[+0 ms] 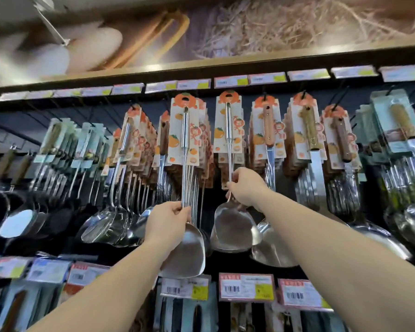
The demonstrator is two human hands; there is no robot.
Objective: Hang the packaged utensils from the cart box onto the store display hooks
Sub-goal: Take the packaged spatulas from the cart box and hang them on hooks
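At centre frame, both arms reach up to the display. Left hand (168,219): fingers curled round the steel shank of a spatula (186,250), gripping just above its blade; the blade hangs below the hand, partly behind the wrist. That spatula's card (185,130), white with orange fruit print, sits at the front of a packed row on a hook, top centre-left.

Right hand (246,188): thumb and fingers pinch the thin shank of a second spatula (233,230), just above where it widens into the blade. Its card (228,123) hangs up at hook level, just right of the first row; whether the card hole is fully on the hook cannot be told. The two blades hang side by side, close, not clearly touching.

Outward: ladles (106,226) on hooks at left, wood-handled turners (270,133) on matching orange cards at right, teal-carded utensils (398,123) at far right. Price tags (246,287) run along the rail below the blades, more along the shelf edge (201,68) above. Upper frame shows a blurred printed panel. Cart box not in view.
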